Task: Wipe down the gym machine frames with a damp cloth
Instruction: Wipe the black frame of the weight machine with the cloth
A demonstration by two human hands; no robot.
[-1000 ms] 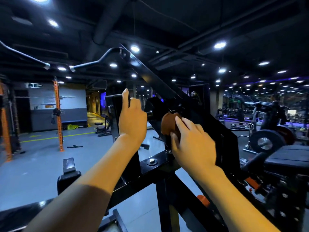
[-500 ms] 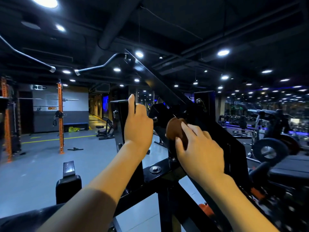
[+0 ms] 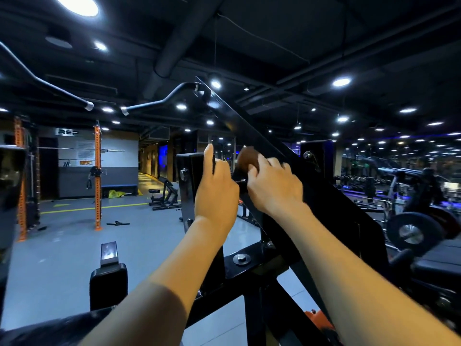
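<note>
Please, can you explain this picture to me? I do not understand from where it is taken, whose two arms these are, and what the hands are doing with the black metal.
The camera sits on a person's head, so you see that person's own arms reaching forward in a gym. The black metal is the frame of a weight machine. The left hand holds an upright part of the frame. The right hand grips a brown cloth against the slanted bar, to wipe it. Behind are a grey floor and an orange rack.
</note>
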